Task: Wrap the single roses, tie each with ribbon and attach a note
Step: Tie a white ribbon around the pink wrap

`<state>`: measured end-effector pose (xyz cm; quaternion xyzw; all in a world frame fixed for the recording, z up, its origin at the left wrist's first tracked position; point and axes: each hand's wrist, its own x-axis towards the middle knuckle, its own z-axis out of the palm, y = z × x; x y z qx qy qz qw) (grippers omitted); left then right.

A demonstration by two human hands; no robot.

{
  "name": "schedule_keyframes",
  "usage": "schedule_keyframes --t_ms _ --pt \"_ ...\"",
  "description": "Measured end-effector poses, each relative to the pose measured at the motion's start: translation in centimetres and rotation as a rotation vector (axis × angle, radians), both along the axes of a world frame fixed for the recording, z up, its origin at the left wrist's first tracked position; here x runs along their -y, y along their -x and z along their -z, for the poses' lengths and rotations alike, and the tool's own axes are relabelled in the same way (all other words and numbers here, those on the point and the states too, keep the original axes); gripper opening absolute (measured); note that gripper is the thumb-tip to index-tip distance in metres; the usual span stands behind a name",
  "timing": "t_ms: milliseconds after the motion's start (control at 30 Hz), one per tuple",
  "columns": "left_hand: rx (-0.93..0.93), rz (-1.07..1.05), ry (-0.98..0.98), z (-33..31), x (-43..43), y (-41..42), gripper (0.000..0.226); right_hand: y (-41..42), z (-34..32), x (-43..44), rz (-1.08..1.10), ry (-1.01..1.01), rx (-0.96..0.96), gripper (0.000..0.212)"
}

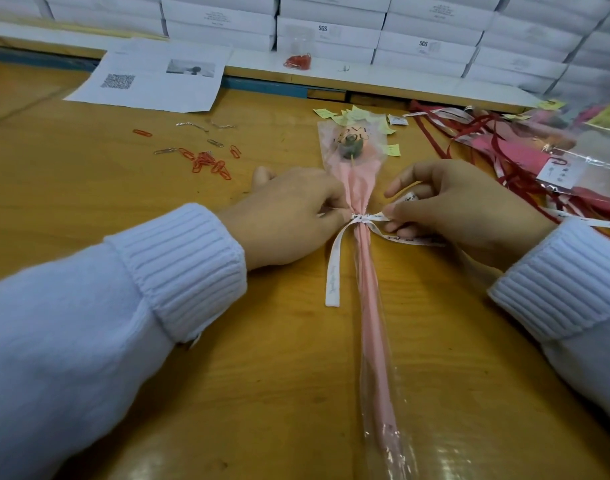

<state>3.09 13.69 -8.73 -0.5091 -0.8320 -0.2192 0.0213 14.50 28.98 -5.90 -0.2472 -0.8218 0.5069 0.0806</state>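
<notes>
Fingers (392,213) of my right hand (469,209) and left hand (289,216) pinch one white ribbon (333,271), knotted around one wrapped rose (361,188). Beyond the rose, two boxes (424,46) read "SGS".

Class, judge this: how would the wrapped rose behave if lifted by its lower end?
Probably light: the wrapped rose is one thin stem in pink paper. Long and narrow, it may droop at the head. Its glossy clear sleeve looks slippery and likely crinkles under a tight grip.
</notes>
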Motion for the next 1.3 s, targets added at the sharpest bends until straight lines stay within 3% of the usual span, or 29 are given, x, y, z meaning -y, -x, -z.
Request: schedule_keyframes --t_ms 133,400,600,767,933,1100,1200,1300 --pt "0.034 -0.067 -0.033 0.0 -0.1 0.0 0.019 0.1 0.1 -0.1 0.027 0.009 -0.022 0.007" --pt "0.033 -0.163 -0.046 -0.5 -0.2 -0.2 0.019 0.7 0.3 -0.4 0.155 -0.169 -0.051 0.005" --pt "0.112 -0.034 -0.001 -0.3 -0.4 -1.0 0.023 1.5 0.6 0.1 0.125 -0.150 -0.026 0.023" --pt "0.149 0.106 0.009 -0.7 -0.3 -1.7 0.016 1.2 0.0 0.5 0.081 -0.066 -0.012 0.024" --pt "0.188 0.139 -0.052 -0.8 -0.1 -1.8 0.026 1.1 -0.4 0.5 0.085 -0.085 0.084 0.033" --pt "0.216 0.191 -0.144 -0.9 0.0 -1.9 0.028 1.0 -0.6 0.3 0.119 0.021 0.088 0.023" --pt "0.319 0.101 -0.249 -0.8 0.0 -1.9 0.032 0.6 -0.9 0.1 0.075 0.129 0.123 0.024" --pt "0.533 -0.144 -0.439 -0.5 -0.2 -0.4 0.020 0.2 -1.2 -0.1 -0.028 0.205 0.148 0.027"
